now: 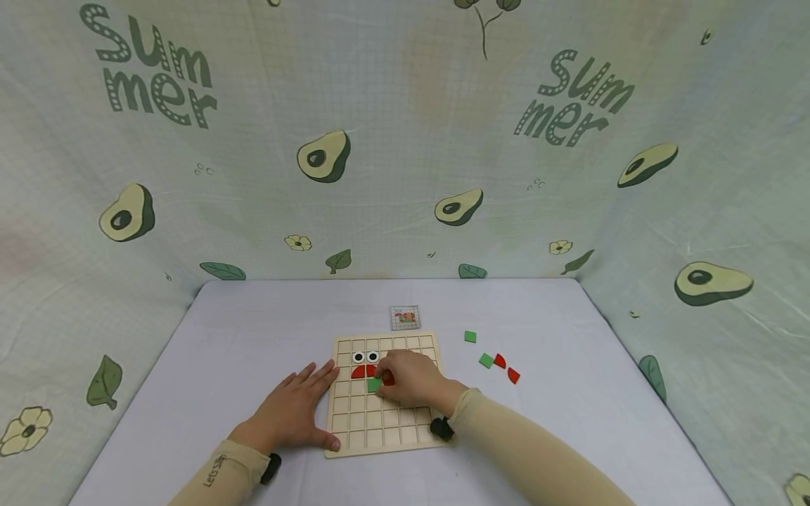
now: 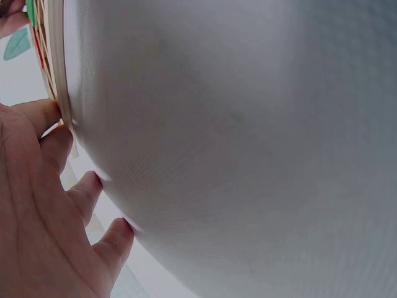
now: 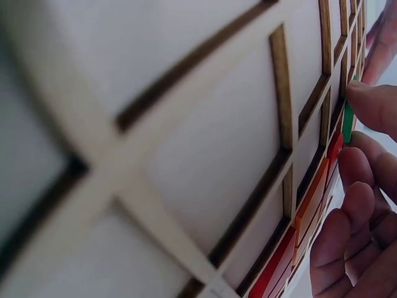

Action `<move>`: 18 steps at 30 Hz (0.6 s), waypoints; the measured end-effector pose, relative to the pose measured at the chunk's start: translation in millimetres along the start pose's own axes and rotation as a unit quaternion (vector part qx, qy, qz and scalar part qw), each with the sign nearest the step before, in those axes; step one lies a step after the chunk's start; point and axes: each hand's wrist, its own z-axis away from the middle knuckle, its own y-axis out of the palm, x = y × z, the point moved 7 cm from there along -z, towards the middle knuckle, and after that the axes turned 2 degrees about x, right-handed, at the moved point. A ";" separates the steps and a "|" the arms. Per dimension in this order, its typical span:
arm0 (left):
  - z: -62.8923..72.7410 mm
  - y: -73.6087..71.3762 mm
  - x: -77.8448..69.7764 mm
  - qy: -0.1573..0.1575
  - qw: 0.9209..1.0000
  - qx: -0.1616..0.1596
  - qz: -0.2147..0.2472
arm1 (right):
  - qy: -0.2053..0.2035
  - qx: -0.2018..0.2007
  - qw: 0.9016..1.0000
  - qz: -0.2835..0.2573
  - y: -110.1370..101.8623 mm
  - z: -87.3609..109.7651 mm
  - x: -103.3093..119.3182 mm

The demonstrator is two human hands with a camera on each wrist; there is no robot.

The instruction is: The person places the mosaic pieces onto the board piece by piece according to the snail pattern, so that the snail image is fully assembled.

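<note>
A wooden grid board (image 1: 357, 422) lies on the table. My left hand (image 1: 291, 407) is spread along its left side, fingertips at the edge and thumb at the lower left corner. In the left wrist view, two fingers (image 2: 53, 133) touch the board's side. My right hand (image 1: 411, 379) is over the board, its thumb and forefinger pinching a green square tile (image 3: 348, 121) near the red pieces. Two round eye tiles (image 1: 358, 357) and red quarter-round tiles (image 1: 358, 372) sit in the upper left cells. The right hand hides other tiles, partly seen as red and orange in the right wrist view.
A small picture card (image 1: 405, 318) lies behind the board. To its right are loose green squares (image 1: 470, 336) and red quarter-round pieces (image 1: 514, 375). A patterned cloth (image 1: 392, 232) hangs behind and beside the table.
</note>
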 end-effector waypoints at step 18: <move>-1.4 0.2 0.8 0.000 1.000 0.002 0.003 | 0.003 -0.002 1.000 -0.021 -11.1 5.1 -5.5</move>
